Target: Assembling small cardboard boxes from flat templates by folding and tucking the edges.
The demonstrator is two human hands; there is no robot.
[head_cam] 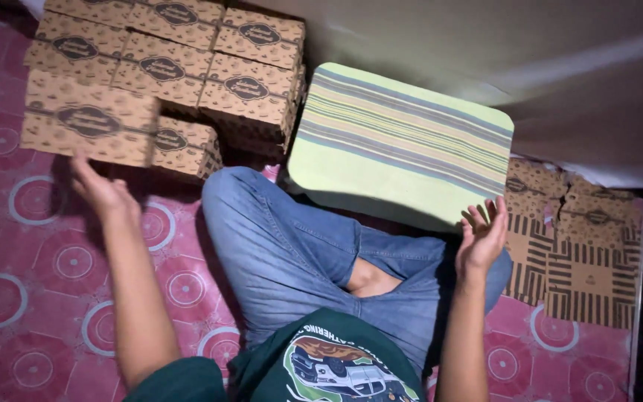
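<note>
My left hand (104,192) is raised with its fingers spread, just under a brown patterned cardboard box (89,120) that looks blurred. My fingertips reach the box's lower edge, with no grip showing. That box is at the front of a stack of similar folded boxes (187,67) on the floor at the upper left. My right hand (481,234) is lifted palm up and holds nothing. It is beside a striped green cushion (403,145) and a pile of flat unfolded box blanks (578,253).
I sit cross-legged in blue jeans (292,260) on a pink mat with circle patterns (31,298). A pale sheet or wall (560,67) rises behind the cushion. The flat blanks lie along the mat's right edge.
</note>
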